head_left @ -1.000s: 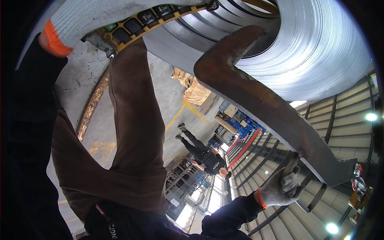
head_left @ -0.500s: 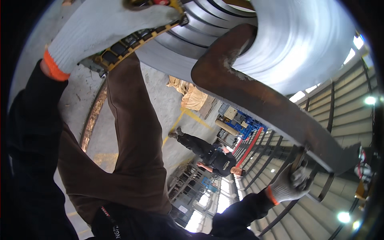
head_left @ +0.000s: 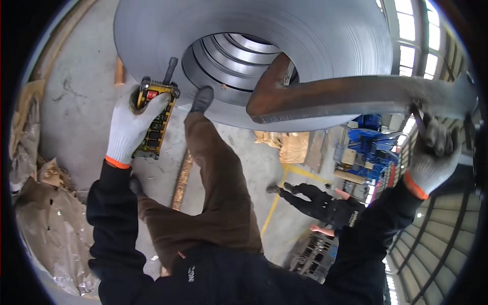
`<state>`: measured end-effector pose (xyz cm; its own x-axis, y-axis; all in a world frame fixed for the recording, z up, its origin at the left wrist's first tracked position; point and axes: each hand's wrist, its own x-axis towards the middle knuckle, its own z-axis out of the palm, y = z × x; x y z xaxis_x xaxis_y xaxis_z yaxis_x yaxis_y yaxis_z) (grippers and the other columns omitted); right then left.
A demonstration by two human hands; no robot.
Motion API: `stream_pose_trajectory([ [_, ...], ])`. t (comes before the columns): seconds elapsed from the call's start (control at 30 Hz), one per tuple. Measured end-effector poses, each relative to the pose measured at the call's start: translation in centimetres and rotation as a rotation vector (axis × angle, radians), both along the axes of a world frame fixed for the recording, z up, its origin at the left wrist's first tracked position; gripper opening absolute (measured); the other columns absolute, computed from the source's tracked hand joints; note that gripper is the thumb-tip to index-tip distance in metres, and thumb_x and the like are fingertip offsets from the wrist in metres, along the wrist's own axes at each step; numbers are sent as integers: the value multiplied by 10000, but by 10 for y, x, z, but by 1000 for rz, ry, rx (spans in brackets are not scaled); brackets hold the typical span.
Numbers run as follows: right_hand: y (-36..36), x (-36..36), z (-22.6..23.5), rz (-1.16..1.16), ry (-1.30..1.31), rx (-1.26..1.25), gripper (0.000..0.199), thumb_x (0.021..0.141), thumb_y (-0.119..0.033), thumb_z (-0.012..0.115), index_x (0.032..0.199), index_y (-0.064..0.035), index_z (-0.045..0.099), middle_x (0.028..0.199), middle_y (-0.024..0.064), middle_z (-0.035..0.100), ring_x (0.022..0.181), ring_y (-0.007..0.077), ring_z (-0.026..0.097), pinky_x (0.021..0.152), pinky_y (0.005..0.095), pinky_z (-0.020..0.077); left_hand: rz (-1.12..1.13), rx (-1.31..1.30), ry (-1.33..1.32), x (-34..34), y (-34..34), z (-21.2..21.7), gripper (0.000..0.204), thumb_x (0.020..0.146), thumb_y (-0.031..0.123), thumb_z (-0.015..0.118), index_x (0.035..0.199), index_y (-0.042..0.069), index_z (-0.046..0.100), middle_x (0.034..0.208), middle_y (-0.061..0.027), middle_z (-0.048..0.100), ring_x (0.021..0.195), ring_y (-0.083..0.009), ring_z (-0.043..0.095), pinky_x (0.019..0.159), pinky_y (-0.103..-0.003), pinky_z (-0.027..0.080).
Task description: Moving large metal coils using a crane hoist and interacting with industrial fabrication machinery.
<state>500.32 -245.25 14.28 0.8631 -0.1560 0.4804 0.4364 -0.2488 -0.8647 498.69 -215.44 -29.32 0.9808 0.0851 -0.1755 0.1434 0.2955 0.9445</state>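
In my gloved left hand (head_left: pixel 129 124) is a yellow crane remote control (head_left: pixel 156 124) with black buttons, a red button and a stubby black antenna. My thumb lies across its front, near the red button. A large grey steel coil (head_left: pixel 335 46) stands ahead, its round bore facing me. One arm of a heavy, rust-brown coil-lifting hook (head_left: pixel 335 96) reaches into the bore. The hook's long body extends right across the front of the coil. My gloved right hand (head_left: pixel 437 147) is closed around a dark handle (head_left: pixel 420 121) below the hook's outer end.
Further coils show through the bore. A person in dark clothes (head_left: pixel 325 206) stands on the right, near blue machinery (head_left: pixel 368 142). Brown wrapping (head_left: pixel 56 229) lies at left, with more paper (head_left: pixel 292 145) beyond the coil. A long timber strip (head_left: pixel 182 180) lies by my legs.
My view has turned and levelled, bringing the whole coil face and the remote control into sight. Both hands keep their grips, and the hook arm is still in the bore.
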Motion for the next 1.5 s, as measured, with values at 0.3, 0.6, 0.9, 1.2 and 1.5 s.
stream_pose_trajectory([
  [0.3, 18, 60, -16, 61, -6, 63, 328, 1026, -168, 578, 720, -94, 487, 523, 21, 390, 531, 219, 480, 839, 448, 534, 34, 153, 76, -15, 23, 60, 386, 913, 282, 795, 1035, -69, 691, 850, -92, 742, 728, -97, 671, 674, -291, 554],
  [0.6, -25, 103, 0, 136, -187, -273, 213, 1033, -34, 497, 1188, 47, 619, 654, 37, 507, 615, 150, 585, 652, 336, 578, -9, 207, 155, -24, 16, 81, 360, 912, 256, 787, 1041, -68, 701, 848, -84, 731, 733, -100, 641, 669, -304, 537],
  [0.9, -61, 87, -10, -202, -227, -426, 250, 1020, -209, 622, 979, 5, 744, 641, 80, 672, 564, 163, 660, 573, 313, 530, -87, 259, 141, -61, 4, 109, 374, 937, 274, 766, 1131, -39, 700, 917, -28, 707, 730, -80, 605, 666, -268, 512],
  [1.2, -54, 76, 25, -125, 46, 234, 273, 933, -191, 718, 780, 26, 654, 561, 54, 585, 464, 149, 583, 456, 306, 477, -182, 247, 179, -77, -8, 143, 350, 939, 263, 777, 1086, -45, 697, 895, -52, 712, 710, -95, 628, 649, -282, 525],
  [1.5, -32, 78, 24, -139, 124, 197, 282, 919, -227, 767, 885, 42, 688, 632, 28, 610, 496, 114, 576, 469, 284, 484, -185, 167, 258, -96, -24, 161, 310, 944, 240, 770, 1064, -33, 687, 851, -52, 693, 651, -117, 635, 588, -290, 536],
])
